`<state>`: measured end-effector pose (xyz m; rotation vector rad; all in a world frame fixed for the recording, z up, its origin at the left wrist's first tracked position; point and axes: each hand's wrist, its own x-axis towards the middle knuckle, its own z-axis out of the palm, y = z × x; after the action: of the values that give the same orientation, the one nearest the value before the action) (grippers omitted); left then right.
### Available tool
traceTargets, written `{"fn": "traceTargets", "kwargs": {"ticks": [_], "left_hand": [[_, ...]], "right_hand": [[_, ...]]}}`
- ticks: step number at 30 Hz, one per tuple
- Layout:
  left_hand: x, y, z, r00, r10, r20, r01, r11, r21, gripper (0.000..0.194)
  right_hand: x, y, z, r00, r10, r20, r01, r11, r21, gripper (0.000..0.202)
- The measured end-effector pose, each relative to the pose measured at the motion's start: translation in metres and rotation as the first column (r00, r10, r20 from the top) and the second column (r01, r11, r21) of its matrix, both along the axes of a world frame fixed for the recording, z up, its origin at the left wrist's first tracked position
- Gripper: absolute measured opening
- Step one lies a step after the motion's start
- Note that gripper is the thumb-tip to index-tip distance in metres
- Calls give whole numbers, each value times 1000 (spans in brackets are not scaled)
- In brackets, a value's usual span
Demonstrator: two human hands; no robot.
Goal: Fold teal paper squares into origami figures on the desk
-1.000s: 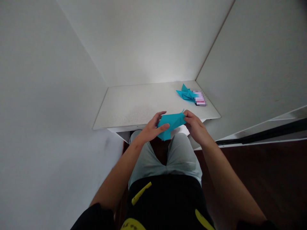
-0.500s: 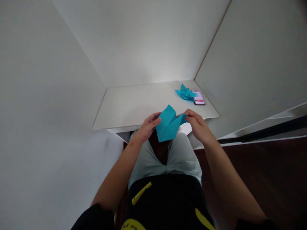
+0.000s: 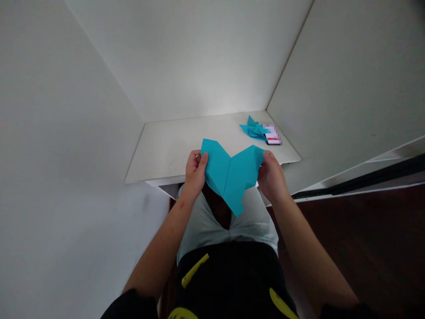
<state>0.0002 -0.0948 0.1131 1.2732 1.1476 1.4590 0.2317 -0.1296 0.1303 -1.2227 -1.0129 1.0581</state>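
Left hand (image 3: pixel 195 170) grips the left edge of a creased blue paper sheet (image 3: pixel 217 166), thumb on top. Right hand (image 3: pixel 272 175) pinches the right edge; its fingertips are partly hidden. The sheet spans the gap between both grips, its central crease running away from the body, neither hand clearly nearer. It is held above the lap, at the near edge of the white surface (image 3: pixel 172 146). Beyond, towards the right, a folded blue paper piece (image 3: pixel 253 130) lies against a phone (image 3: pixel 274 142).

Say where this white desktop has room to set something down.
White desktop: bare from its left edge to the blue origami, in front of the back wall. Crowded right rear, where origami and smartphone meet. The blue paper sheet, between left hand and right hand, hides part of the front.
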Motion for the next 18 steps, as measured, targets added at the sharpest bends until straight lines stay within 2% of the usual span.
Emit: {"fn": "traceTargets", "kwargs": {"ticks": [4, 7, 11, 14, 18], "left_hand": [[-4, 0, 3, 983, 170, -67, -159, 978, 138, 46], [-8, -3, 6, 956, 249, -158, -218, 958, 188, 41], [-17, -4, 6, 922, 280, -266, -227, 950, 212, 35], [-23, -2, 4, 917, 279, -286, -223, 951, 214, 33], [-31, 5, 3, 917, 266, -298, -214, 957, 193, 35]], "right_hand": [[-18, -23, -6, 970, 210, -121, -217, 975, -49, 62], [-26, -32, -11, 951, 281, -131, -292, 953, -78, 61], [-18, -26, -21, 979, 198, -49, -202, 975, -89, 48], [-6, -17, -27, 992, 116, 43, -114, 993, -36, 47], [11, -10, -31, 979, 131, 159, -132, 991, -4, 47]]}}
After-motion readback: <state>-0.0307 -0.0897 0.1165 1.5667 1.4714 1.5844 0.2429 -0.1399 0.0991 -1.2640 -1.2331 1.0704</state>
